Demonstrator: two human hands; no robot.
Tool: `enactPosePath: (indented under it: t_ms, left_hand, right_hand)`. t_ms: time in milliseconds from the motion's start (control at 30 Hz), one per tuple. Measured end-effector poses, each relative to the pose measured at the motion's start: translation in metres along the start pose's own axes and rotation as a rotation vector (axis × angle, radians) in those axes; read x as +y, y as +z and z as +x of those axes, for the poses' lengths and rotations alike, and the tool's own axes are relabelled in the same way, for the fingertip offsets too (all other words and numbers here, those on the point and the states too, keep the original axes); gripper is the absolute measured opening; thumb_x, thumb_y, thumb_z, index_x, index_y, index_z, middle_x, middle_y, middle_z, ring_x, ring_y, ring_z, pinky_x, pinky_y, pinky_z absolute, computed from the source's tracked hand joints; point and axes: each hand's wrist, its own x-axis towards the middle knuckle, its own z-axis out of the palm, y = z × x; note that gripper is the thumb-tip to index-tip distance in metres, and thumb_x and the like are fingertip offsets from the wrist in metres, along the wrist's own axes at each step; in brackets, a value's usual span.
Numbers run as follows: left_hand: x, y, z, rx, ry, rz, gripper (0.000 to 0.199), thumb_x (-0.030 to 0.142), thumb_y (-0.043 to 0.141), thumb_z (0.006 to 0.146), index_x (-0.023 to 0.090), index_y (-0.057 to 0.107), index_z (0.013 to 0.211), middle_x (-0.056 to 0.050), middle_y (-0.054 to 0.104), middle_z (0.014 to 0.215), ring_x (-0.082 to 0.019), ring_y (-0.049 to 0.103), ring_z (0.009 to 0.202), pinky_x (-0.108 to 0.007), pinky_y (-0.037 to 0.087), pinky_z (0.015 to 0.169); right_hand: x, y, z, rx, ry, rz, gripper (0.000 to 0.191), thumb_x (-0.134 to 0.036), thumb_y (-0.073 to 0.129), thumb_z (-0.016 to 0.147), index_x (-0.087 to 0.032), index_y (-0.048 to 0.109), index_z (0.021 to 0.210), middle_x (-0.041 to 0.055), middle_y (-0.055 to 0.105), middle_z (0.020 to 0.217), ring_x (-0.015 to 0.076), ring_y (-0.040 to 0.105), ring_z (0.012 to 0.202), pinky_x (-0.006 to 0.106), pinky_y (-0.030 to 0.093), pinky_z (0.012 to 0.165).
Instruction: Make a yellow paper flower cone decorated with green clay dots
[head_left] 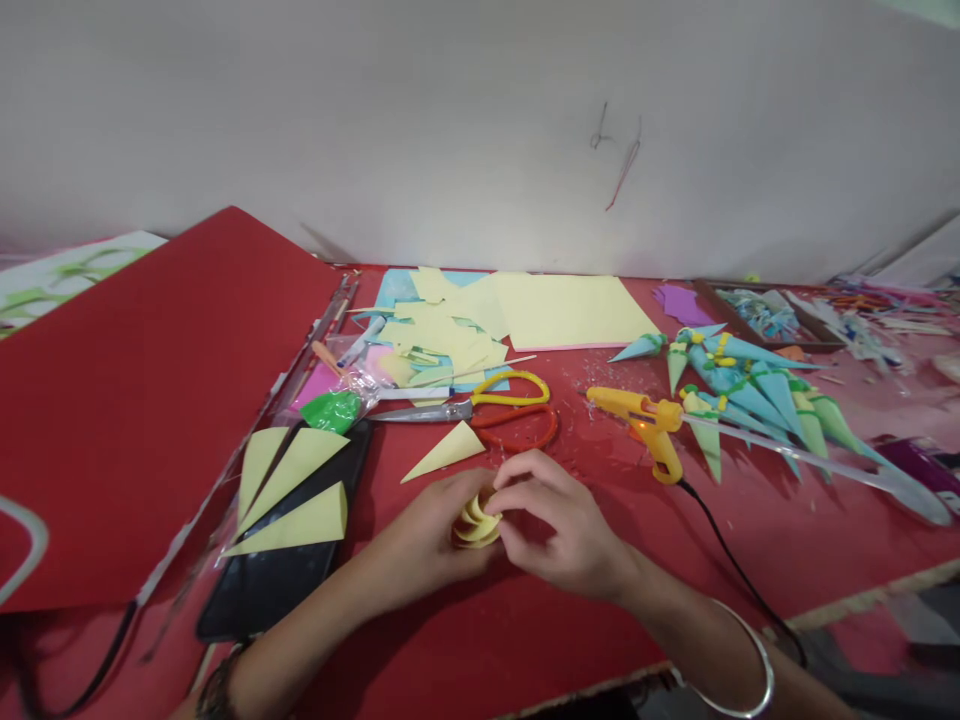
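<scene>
A rolled piece of yellow paper (477, 524), with several curved layers showing at its open end, sits between my hands. My left hand (429, 535) is wrapped round it from the left. The bent fingers of my right hand (553, 520) pinch its right rim. Just beyond my hands lies a single yellow paper cone (445, 452). Scissors (517, 400) with one yellow and one red handle rest behind that cone. Three more yellow paper cones (289, 485) lie to the left, partly over a black phone (277, 580).
To the right, a yellow glue gun (637, 415) lies with a long glue stick and black cable. Behind it are several blue and green paper cones (757, 390). Yellow sheets (577, 310) and scraps lie along the wall. A large red board (165, 400) fills the left.
</scene>
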Motion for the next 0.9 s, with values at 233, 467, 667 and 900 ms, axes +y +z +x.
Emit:
enactPosePath:
  t_ms: [233,467,667,900]
  left_hand:
    - [0.004,0.000,-0.001,-0.173,-0.066,-0.219,0.007,0.017,0.052,0.072,0.015,0.050,0.079,0.003,0.054,0.072,-0.010,0.048,0.064,-0.019,0.037,0.055]
    - [-0.010,-0.001,0.000,0.060,0.039,0.005,0.014,0.022,0.054,0.073,0.016,0.043,0.066,0.006,0.043,0.061,-0.008,0.038,0.056,-0.018,0.030,0.050]
    - [-0.019,0.004,0.000,0.136,0.068,0.087,0.015,0.026,0.050,0.077,0.016,0.046,0.067,0.004,0.049,0.064,-0.010,0.043,0.058,-0.018,0.032,0.051]
    - [-0.016,0.009,0.001,0.141,0.009,0.055,0.010,0.011,0.055,0.070,0.016,0.047,0.073,0.004,0.056,0.071,-0.011,0.050,0.062,-0.018,0.035,0.053]
  right_hand:
    - [0.000,0.000,-0.001,-0.070,-0.063,0.017,0.017,-0.012,0.046,0.079,-0.020,0.056,0.090,0.0050,0.051,0.092,0.0119,0.053,0.084,0.022,0.047,0.072]
    - [-0.005,-0.002,0.000,-0.022,-0.080,-0.070,0.033,-0.023,0.051,0.076,-0.018,0.047,0.109,0.0071,0.054,0.092,0.0170,0.053,0.086,0.030,0.047,0.075]
    - [-0.001,0.006,-0.004,-0.062,-0.117,-0.120,0.044,-0.038,0.052,0.080,-0.018,0.041,0.118,0.0080,0.054,0.097,0.0175,0.052,0.091,0.029,0.046,0.079]
    - [-0.002,0.012,-0.006,-0.179,0.108,-0.177,0.031,-0.038,0.053,0.080,-0.021,0.049,0.106,0.0056,0.048,0.097,0.0155,0.052,0.085,0.027,0.047,0.074]
